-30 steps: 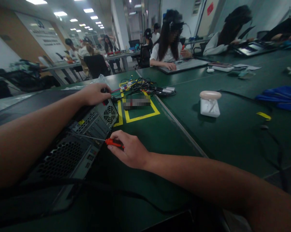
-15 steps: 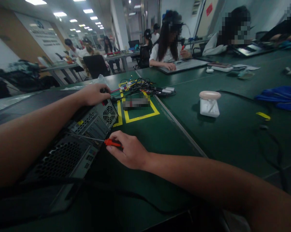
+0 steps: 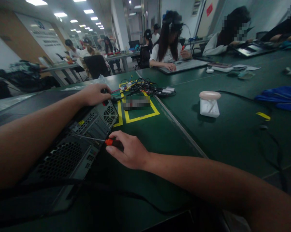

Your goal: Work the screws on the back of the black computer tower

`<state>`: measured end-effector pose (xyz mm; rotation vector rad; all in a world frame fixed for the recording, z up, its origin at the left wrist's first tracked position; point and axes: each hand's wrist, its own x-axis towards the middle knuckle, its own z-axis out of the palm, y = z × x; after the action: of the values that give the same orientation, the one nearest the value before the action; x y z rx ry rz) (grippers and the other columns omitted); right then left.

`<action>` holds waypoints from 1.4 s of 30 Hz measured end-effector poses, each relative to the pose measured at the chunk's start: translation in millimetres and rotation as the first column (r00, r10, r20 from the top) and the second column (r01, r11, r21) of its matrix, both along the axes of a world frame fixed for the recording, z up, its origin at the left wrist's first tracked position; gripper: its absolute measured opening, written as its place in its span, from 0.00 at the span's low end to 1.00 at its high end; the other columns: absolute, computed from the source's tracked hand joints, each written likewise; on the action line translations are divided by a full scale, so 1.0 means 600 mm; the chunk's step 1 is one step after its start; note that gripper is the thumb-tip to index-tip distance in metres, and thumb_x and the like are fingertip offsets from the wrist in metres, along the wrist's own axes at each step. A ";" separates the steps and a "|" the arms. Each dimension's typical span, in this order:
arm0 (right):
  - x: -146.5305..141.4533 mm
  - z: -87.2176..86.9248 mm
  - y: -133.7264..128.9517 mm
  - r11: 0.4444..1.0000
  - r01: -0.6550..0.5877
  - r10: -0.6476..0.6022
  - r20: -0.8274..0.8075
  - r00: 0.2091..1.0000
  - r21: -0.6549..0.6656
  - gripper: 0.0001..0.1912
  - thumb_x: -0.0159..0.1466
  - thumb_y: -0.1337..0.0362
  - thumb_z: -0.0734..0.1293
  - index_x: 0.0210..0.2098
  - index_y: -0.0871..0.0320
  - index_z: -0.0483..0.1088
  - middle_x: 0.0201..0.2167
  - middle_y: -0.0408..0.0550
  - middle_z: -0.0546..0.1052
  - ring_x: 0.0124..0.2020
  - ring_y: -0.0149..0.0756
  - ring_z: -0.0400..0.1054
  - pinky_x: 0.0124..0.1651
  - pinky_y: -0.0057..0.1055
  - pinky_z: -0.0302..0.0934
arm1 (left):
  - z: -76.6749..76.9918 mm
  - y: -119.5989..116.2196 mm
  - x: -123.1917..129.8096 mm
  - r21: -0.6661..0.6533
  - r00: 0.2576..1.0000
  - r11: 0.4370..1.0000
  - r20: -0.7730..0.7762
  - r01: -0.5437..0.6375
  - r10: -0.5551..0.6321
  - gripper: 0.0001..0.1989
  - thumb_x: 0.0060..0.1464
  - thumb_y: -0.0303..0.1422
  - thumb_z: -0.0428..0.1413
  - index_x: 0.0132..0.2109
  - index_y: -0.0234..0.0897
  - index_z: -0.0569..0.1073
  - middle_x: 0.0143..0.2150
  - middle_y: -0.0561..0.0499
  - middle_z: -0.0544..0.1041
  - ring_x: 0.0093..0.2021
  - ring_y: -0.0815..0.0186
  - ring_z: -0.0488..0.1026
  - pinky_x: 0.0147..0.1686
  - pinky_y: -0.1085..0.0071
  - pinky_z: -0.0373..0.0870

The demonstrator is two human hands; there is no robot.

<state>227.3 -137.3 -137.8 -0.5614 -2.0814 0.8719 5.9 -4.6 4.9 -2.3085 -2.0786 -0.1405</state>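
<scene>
On the left a desktop computer case (image 3: pixel 87 129) lies on the green table, its perforated rear panel with fan grille and ports facing right. My right hand (image 3: pixel 129 149) is closed around the orange and black handle of a screwdriver (image 3: pixel 109 142). The metal shaft runs left across the rear panel, its tip close to the expansion slot area; whether it sits in a screw cannot be made out. My left hand (image 3: pixel 95 94) rests on the far upper edge of the case, fingers curled over a small black and red thing (image 3: pixel 104 91), mostly hidden.
Behind the case lies a tangle of cables (image 3: pixel 143 84), near yellow tape (image 3: pixel 143 118) marking squares. A partly blurred dark block (image 3: pixel 135 103) lies there. To the right are a white box (image 3: pixel 209 108), a black cable and a blue cloth-like item (image 3: pixel 281 97). A co-worker sits across the table.
The screwdriver handle has turned in my right hand, showing more black and less orange. My left hand and the case stay nearly where they were.
</scene>
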 end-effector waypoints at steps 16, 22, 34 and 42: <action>-0.002 -0.005 0.004 1.000 -0.013 0.013 -0.015 1.000 0.007 0.09 0.74 0.58 0.67 0.51 0.53 0.69 0.43 0.45 0.79 0.40 0.38 0.75 0.45 0.36 0.68 | -0.010 0.015 -0.014 0.026 0.999 0.999 0.032 -0.030 0.029 0.30 0.52 0.47 0.55 0.57 0.39 0.82 0.49 0.40 0.84 0.48 0.46 0.81 0.52 0.54 0.76; -0.001 -0.003 0.003 1.000 -0.022 0.021 -0.018 1.000 -0.019 0.09 0.74 0.59 0.68 0.51 0.53 0.68 0.42 0.44 0.78 0.38 0.36 0.74 0.44 0.34 0.67 | -0.008 0.012 -0.010 0.017 0.999 0.999 0.027 -0.032 0.032 0.30 0.52 0.47 0.54 0.57 0.39 0.82 0.48 0.41 0.84 0.49 0.47 0.81 0.53 0.55 0.76; 0.000 0.000 0.004 1.000 -0.020 0.019 -0.017 1.000 -0.006 0.10 0.75 0.58 0.68 0.52 0.54 0.69 0.43 0.45 0.79 0.39 0.37 0.74 0.45 0.35 0.68 | -0.002 0.005 -0.006 -0.025 0.998 0.999 0.054 -0.019 0.021 0.29 0.53 0.46 0.54 0.57 0.37 0.80 0.50 0.39 0.84 0.48 0.47 0.80 0.52 0.55 0.75; 0.000 0.000 0.006 0.999 0.003 -0.003 -0.014 1.000 0.040 0.10 0.76 0.57 0.67 0.51 0.55 0.71 0.48 0.50 0.81 0.49 0.41 0.76 0.55 0.39 0.69 | 0.006 -0.008 0.006 -0.055 1.000 0.998 0.025 -0.010 0.012 0.30 0.58 0.45 0.52 0.60 0.32 0.78 0.51 0.40 0.82 0.50 0.52 0.77 0.51 0.60 0.72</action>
<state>227.0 -133.4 -137.6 -0.5355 -2.0805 0.8278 9.7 -9.5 8.3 -2.3377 -2.1332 -0.1153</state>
